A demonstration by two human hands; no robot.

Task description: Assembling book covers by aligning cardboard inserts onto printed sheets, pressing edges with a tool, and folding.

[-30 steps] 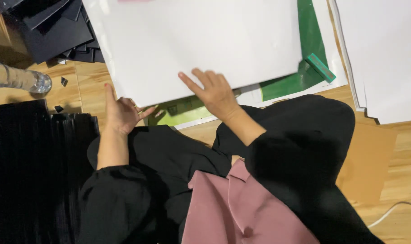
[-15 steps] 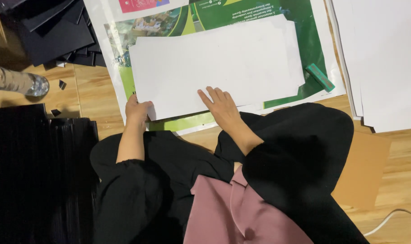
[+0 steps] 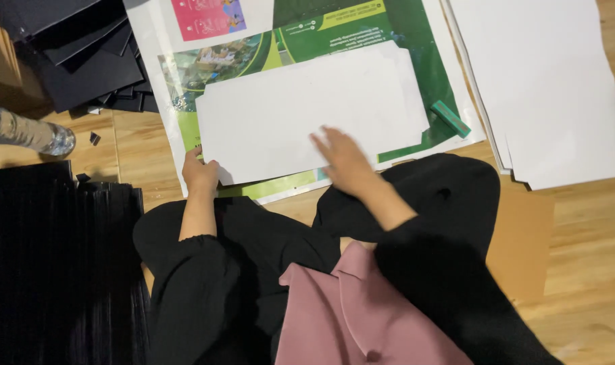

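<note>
A white cardboard sheet (image 3: 301,108) with cut corners lies on a large green printed poster (image 3: 415,40) on the wooden floor. My left hand (image 3: 201,174) grips the sheet's near left corner. My right hand (image 3: 342,159) rests flat on the sheet near its lower edge, fingers spread and blurred by motion. My legs in black cloth sit just below the sheet.
A stack of white cut sheets (image 3: 544,81) lies at the right. A green eraser-like block (image 3: 451,119) sits on the poster. Black sheets (image 3: 78,61) are piled at the upper left, a plastic bottle (image 3: 25,132) lies at the left, and a black pleated stack (image 3: 51,257) is below it.
The white sheet has come down and now lies flat on the poster, showing the poster's upper part. My left hand took hold of its corner; my right hand slid along its surface.
</note>
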